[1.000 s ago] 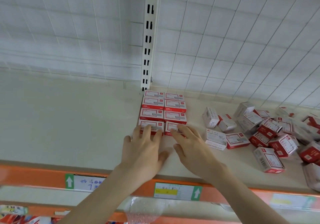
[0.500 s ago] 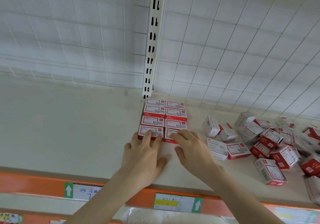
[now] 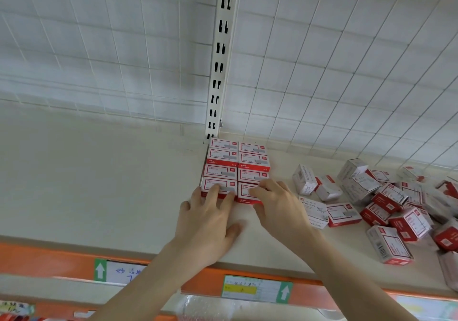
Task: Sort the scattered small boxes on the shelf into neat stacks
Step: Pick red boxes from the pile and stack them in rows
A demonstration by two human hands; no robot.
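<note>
Small red-and-white boxes form two neat columns against the back of the cream shelf, beside the slotted upright. My left hand lies flat, fingers spread, with its fingertips on the front left box. My right hand rests its fingertips on top of the front right box, which sits slightly forward of its neighbour. Neither hand grips a box. A loose heap of the same boxes lies scattered to the right.
A white slotted upright and a wire grid back panel stand behind the shelf. The orange front rail carries price labels with green arrows. A white paper-clip box lies just right of my right hand.
Both hands stay on the front row of boxes, pressing them toward the stack. The view has tilted down a little; the boxes appear lower in the frame.
</note>
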